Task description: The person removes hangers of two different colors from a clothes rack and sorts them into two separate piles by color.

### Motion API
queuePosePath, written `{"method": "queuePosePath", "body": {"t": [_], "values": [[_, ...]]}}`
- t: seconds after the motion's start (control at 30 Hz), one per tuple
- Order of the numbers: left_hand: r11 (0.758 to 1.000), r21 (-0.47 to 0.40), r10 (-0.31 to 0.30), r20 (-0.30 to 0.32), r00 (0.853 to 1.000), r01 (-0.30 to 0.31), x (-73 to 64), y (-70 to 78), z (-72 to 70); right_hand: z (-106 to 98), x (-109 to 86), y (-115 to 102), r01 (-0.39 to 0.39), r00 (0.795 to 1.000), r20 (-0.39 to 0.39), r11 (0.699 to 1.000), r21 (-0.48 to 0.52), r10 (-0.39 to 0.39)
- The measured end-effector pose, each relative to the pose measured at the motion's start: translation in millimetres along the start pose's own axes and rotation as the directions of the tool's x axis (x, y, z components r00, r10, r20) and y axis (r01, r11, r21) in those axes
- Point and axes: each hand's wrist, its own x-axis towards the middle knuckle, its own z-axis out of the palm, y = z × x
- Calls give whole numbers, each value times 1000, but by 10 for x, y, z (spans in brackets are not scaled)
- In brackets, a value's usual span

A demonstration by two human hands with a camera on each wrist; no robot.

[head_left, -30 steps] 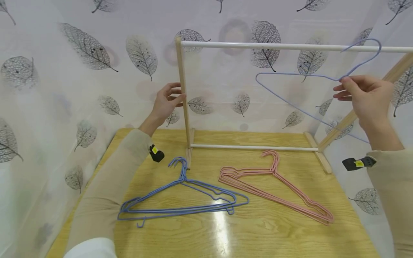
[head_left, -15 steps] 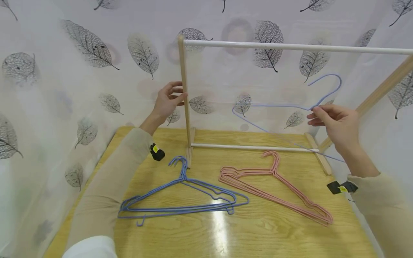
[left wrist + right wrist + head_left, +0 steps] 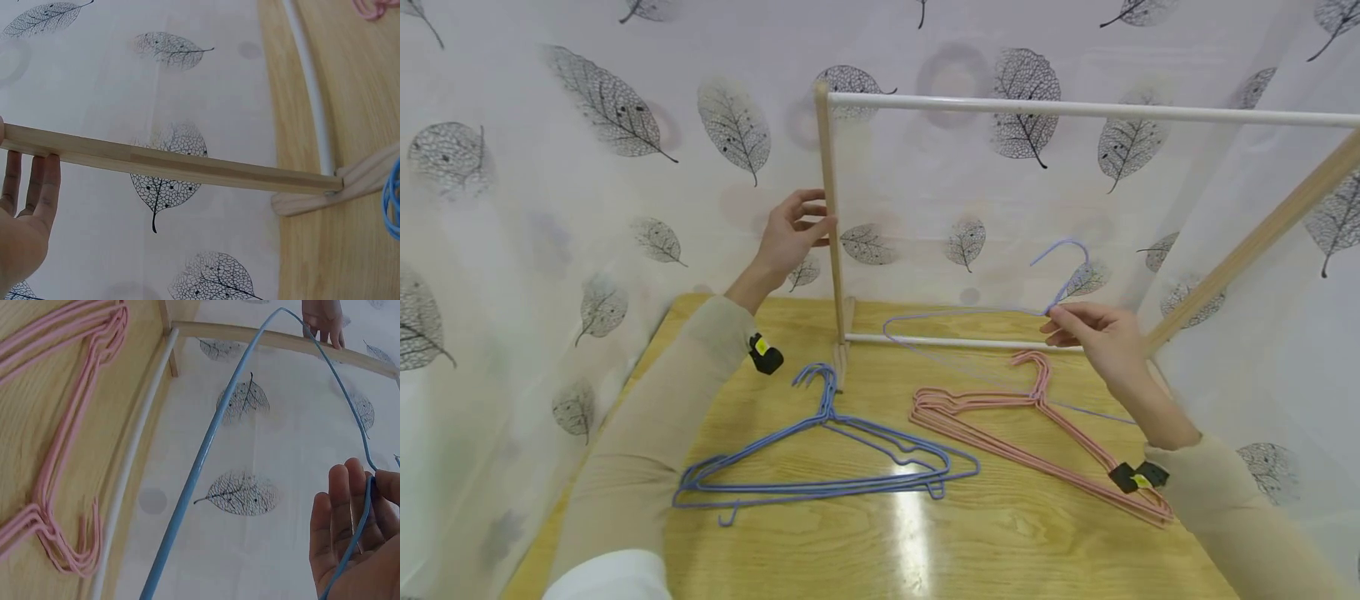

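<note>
My right hand (image 3: 1097, 337) pinches a blue wire clothes hanger (image 3: 200, 456) at the neck, between thumb and fingertips. Its hook points up, and its lower part overlaps the pink hangers in the head view. My left hand (image 3: 786, 233) holds the left wooden post (image 3: 835, 283) of a hanging rack, thumb on the near side and fingers reaching behind. In the left wrist view, fingertips press against the post's edge. Several blue hangers (image 3: 827, 407) lie stacked on the table at left. A stack of pink hangers (image 3: 1037, 397) lies to their right.
The rack's white top rail (image 3: 1000, 105) runs high across the back, above a white lower bar (image 3: 940, 341). A slanted wooden post (image 3: 1247, 242) stands on the right. Leaf-patterned sheeting (image 3: 647, 350) surrounds the wooden table (image 3: 1000, 550).
My right hand has brought the blue hanger down and to the left, away from the top rail. The left hand keeps its hold on the post.
</note>
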Motion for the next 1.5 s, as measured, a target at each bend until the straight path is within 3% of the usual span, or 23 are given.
{"method": "queuePosePath", "body": {"t": [0.3,0.47,0.6,1.07,1.23,1.5], "values": [[1000,8,-11,-9,1000,11,-1,-20,-12,446,-59,256,-114,989,92,993,18,112],[1000,8,-7,-9,1000,7,0,-30,-15,720,-76,369,-167,974,152,985,-35,171],[1000,0,-4,-9,1000,4,-3,-34,-15,945,-95,436,-207,957,202,978,-22,207],[1000,-5,-4,-16,1000,4,-10,-41,1,1752,-155,632,-223,921,341,973,65,189],[1000,-11,-1,-18,1000,1,-2,-35,-2,2030,-213,700,-279,893,392,955,95,222],[1000,-4,-5,-19,1000,5,16,-26,12,2285,-207,744,-345,851,435,938,41,294]]}}
